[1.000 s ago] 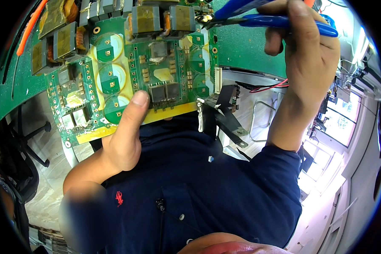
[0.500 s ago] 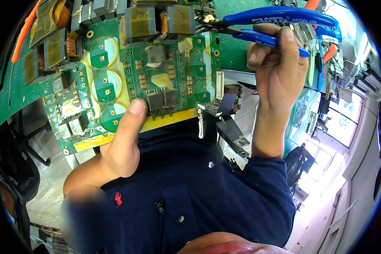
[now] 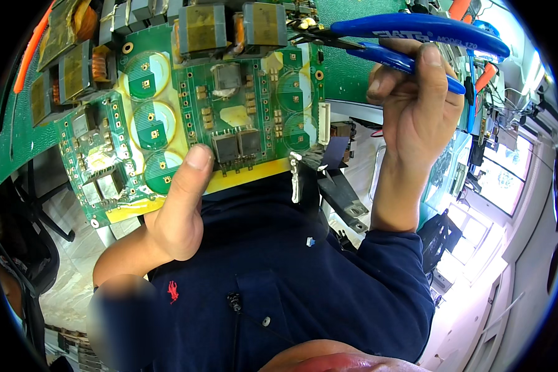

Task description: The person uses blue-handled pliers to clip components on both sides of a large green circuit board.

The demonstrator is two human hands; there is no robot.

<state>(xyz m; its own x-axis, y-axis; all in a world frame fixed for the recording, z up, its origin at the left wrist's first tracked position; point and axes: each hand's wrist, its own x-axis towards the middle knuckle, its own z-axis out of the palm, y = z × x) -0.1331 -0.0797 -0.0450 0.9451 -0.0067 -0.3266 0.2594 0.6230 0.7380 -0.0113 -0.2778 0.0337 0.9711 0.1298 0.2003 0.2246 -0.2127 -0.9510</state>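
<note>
My left hand (image 3: pixel 181 204) grips a green circuit board (image 3: pixel 195 115) by its near edge, thumb on top and the other fingers hidden beneath. Large transformers (image 3: pixel 202 32) with yellowish tape and copper windings line the board's far side. Ring-shaped marks, small chips and yellow patches cover the rest of its face. In my right hand (image 3: pixel 415 102) is a pair of blue-handled cutting pliers (image 3: pixel 409 46), their handles spread apart. The dark jaws reach left to the board's far right corner, beside the transformers and some small pale parts. Whether the jaws touch anything there I cannot tell.
Under the board lies a green work mat (image 3: pixel 347 77). An orange-handled tool (image 3: pixel 34 46) rests at the far left. More tools and cables crowd the bench at the right. A dark chair (image 3: pixel 25 248) stands at lower left.
My right hand and the pliers have shifted slightly right and a little toward me. The board has moved slightly to the left in my left hand's grip.
</note>
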